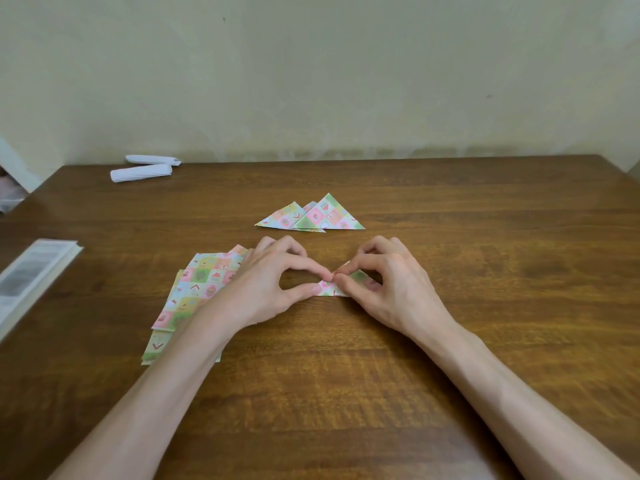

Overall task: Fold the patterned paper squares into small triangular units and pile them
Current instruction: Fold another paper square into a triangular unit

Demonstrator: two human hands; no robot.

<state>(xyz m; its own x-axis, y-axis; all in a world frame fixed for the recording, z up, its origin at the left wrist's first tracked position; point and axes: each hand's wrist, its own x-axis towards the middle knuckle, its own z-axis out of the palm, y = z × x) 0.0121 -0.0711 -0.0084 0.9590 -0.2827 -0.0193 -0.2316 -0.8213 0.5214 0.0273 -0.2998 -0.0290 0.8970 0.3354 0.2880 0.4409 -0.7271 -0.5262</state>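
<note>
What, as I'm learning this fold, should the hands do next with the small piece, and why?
Probably press the crease flat with the fingertips. The left hand and right hand both pinch the small folded piece on the table, and a flap seems raised, so it looks unfinished. The finished triangles lie beyond it.

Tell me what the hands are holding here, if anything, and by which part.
Both pinch one small folded patterned paper lying on the table: the left hand at its left end, the right hand just beside, at its upper edge.
</note>
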